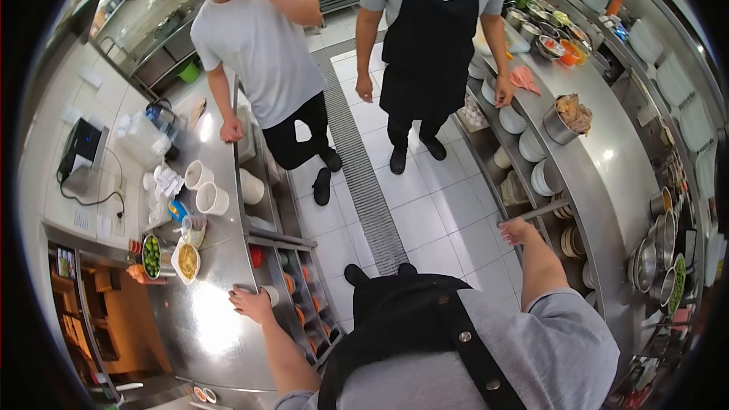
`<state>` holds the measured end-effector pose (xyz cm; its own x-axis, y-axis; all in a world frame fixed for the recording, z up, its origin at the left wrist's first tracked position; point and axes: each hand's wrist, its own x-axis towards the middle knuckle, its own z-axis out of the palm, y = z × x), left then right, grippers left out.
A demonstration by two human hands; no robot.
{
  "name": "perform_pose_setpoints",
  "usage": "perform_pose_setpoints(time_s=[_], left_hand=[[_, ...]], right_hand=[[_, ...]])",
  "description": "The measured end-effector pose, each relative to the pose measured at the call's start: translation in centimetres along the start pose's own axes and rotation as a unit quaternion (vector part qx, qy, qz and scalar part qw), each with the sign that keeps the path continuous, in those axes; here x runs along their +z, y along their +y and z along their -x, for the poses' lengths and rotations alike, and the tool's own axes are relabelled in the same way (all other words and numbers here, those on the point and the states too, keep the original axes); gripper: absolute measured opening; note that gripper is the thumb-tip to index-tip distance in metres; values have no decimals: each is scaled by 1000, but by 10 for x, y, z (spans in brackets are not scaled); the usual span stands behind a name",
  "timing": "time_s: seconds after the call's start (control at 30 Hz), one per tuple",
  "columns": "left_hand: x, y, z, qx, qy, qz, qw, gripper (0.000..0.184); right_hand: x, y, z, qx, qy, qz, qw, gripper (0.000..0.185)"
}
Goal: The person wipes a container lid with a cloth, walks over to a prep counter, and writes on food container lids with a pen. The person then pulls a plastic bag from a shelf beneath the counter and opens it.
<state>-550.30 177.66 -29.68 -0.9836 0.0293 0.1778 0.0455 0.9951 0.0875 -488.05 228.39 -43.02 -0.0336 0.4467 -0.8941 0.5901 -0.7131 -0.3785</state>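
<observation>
My left hand (250, 304) lies flat on the steel counter (175, 311), its fingers spread and nothing in them. Beside its wrist, at the counter's edge, is a small white round object (271, 294) that I cannot make out well. Out to the other side, my right hand (516, 231) hangs in the air with fingers loosely apart, holding nothing visible. It is close to a metal bar (548, 206) by the right counter's shelves; I cannot tell whether they touch. A bowl of yellowish food (186, 261) and a container of limes (152, 257) stand beyond my left hand.
Two people stand ahead, one in a white T-shirt (258, 42), one in a black apron (429, 38). A floor drain grate (364, 159) runs between the counters. Stacked plates (543, 178) fill the right shelves. A metal pot (560, 125) stands on the right counter (607, 156).
</observation>
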Motion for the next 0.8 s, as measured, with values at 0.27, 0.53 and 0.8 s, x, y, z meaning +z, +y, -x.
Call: perform_pose_setpoints(time_s=[0.27,0.53,0.8], left_hand=[[-4,8,2,-8,-3,-5,1000,81],[-3,4,2,-22,-9,-8,1000,81],[0,1,1,-13,-12,-2,1000,81]], right_hand=[[96,18,-34,20,-41,95,994,40],[199,36,-57,18,-116,261,958,39],[175,17,-52,-38,-51,282,957,41]])
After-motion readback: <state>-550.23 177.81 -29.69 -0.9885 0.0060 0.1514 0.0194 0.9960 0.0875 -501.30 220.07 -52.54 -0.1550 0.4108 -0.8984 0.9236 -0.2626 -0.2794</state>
